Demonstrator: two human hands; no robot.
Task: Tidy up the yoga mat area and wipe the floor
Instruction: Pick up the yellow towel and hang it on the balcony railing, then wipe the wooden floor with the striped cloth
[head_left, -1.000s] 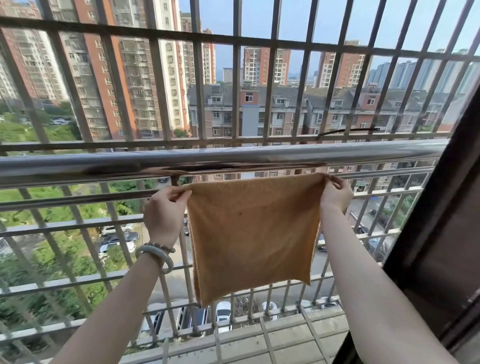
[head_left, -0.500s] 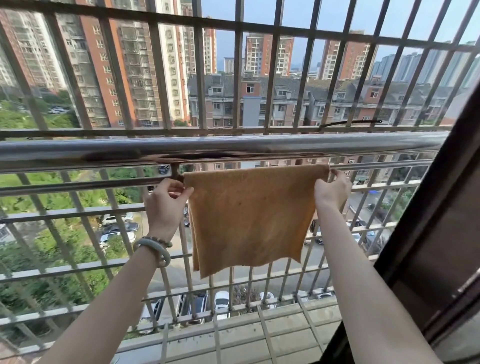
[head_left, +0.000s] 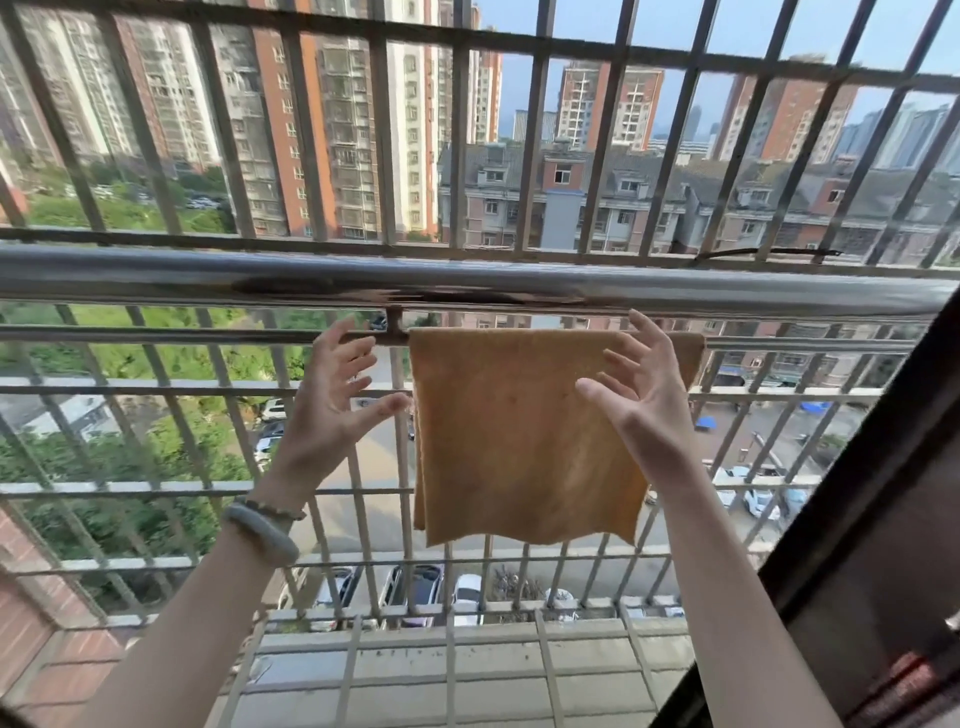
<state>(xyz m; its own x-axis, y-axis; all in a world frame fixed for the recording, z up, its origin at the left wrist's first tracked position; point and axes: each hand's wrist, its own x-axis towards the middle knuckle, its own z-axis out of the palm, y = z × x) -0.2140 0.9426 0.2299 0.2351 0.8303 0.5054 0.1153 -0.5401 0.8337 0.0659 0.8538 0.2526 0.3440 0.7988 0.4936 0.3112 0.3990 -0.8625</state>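
Orange square cloth (head_left: 524, 436) hung over thin grey metal rail (head_left: 156, 333) (two layers showing). Left grip (head_left: 332, 410) just beside it, right grip (head_left: 644, 405) in front, both with fingers spread, holding nothing.

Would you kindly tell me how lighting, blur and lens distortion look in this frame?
Head view: soft daylight, no harsh glare; wide-angle lens bows the steel rail and bars; left hand and right hand slightly soft; orange cloth fairly sharp.

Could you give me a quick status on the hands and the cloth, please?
Left hand open, right hand open, neither gripping. Cloth draped over the thin rail, hanging flat. Nothing in the way.
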